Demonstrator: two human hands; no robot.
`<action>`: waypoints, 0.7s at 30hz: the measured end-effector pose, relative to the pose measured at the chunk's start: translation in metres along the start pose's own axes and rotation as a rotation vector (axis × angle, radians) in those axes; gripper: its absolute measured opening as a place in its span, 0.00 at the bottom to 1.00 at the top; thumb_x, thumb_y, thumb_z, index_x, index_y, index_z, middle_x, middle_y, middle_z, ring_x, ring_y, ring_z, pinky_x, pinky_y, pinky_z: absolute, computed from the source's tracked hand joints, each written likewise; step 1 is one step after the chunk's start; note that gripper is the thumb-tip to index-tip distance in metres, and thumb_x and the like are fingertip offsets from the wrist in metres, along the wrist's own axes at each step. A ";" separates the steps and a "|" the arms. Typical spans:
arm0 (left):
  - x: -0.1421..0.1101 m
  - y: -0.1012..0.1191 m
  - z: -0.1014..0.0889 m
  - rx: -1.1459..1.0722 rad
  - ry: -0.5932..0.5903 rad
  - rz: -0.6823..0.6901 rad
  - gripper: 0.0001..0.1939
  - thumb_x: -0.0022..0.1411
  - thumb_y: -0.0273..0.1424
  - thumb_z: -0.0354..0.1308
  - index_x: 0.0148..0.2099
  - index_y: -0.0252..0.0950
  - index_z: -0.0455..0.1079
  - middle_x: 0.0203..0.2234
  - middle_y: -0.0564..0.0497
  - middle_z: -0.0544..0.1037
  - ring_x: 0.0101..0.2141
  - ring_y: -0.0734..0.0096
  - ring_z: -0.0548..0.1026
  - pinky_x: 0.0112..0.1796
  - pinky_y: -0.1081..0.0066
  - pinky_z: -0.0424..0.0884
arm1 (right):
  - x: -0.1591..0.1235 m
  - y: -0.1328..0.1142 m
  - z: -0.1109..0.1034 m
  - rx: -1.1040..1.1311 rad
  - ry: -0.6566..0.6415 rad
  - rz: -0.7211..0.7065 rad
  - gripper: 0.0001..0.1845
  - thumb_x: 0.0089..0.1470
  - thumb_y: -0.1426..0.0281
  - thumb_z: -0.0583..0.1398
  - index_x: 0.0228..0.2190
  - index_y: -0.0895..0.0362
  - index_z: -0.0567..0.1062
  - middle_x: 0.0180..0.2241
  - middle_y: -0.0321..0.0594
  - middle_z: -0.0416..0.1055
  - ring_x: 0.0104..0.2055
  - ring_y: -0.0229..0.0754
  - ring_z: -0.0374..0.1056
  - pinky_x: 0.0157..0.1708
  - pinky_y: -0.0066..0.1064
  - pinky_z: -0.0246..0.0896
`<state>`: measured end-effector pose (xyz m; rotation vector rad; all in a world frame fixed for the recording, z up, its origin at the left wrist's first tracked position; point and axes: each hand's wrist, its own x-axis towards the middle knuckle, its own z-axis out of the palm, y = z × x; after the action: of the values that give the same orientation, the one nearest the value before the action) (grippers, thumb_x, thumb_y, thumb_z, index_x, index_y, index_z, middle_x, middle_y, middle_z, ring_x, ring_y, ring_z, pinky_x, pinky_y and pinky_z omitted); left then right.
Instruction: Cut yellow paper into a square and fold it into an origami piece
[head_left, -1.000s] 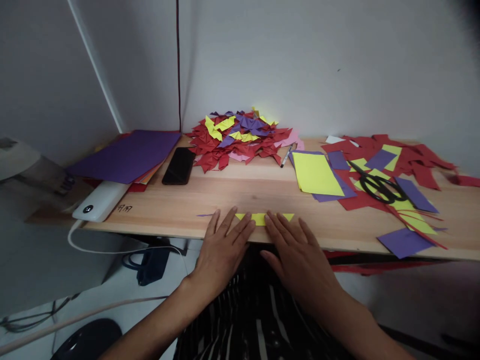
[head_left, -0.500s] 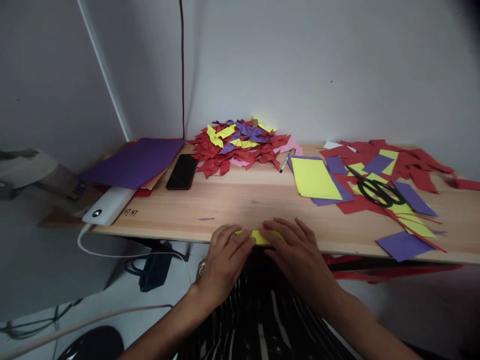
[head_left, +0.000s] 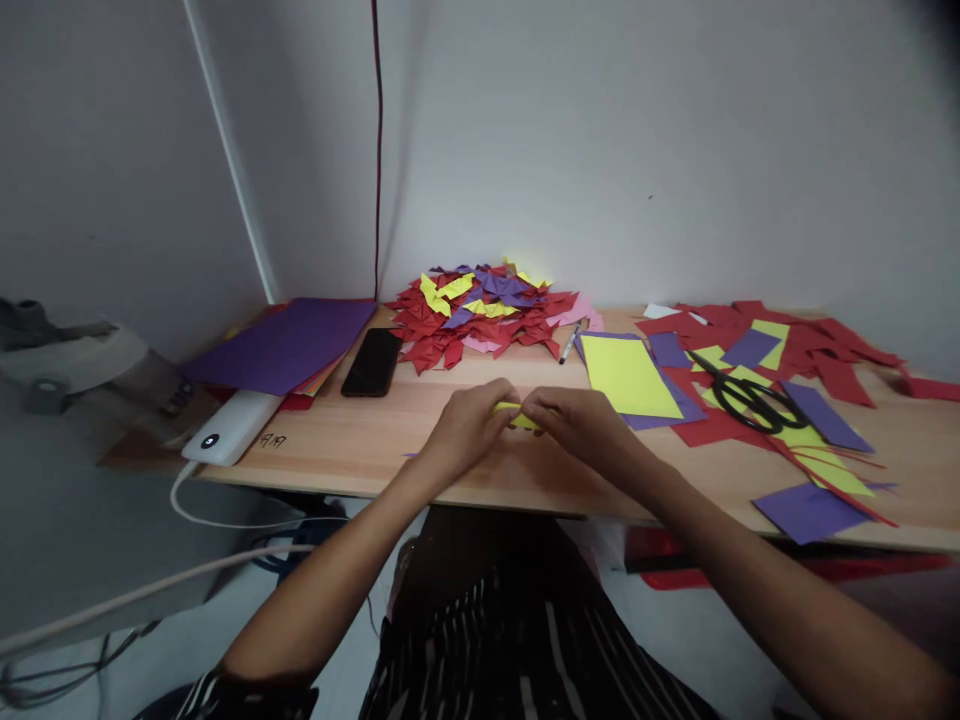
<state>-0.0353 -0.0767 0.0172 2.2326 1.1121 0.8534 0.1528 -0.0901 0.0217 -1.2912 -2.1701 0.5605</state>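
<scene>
Between my two hands is a small folded piece of yellow paper, held up just above the wooden tabletop. My left hand pinches its left end and my right hand pinches the right end. Most of the paper is hidden behind the fingers. Beyond my hands lies a heap of folded paper pieces in red, yellow, purple and pink. To the right of my right hand, a yellow sheet rests on purple ones.
Black scissors lie on red, yellow and purple paper cuttings at the right. A pen is beside the heap. At the left are a black phone, purple sheets and a white power bank with a cable.
Both hands have moved away from the table's near edge, lifting the yellow paper. Fingers that lay flat over it are now curled around its ends. The view has tilted slightly up.
</scene>
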 end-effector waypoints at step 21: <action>0.053 -0.056 0.001 -0.394 -0.047 -0.211 0.07 0.55 0.31 0.56 0.33 0.31 0.71 0.21 0.50 0.76 0.22 0.75 0.71 0.27 0.76 0.61 | 0.057 0.046 -0.004 0.355 -0.208 0.139 0.15 0.53 0.59 0.58 0.24 0.57 0.73 0.25 0.40 0.76 0.27 0.40 0.69 0.32 0.31 0.63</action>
<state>-0.0381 -0.0028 -0.0048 1.7710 1.0331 0.8426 0.1636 -0.0179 0.0114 -1.2351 -2.0283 1.1246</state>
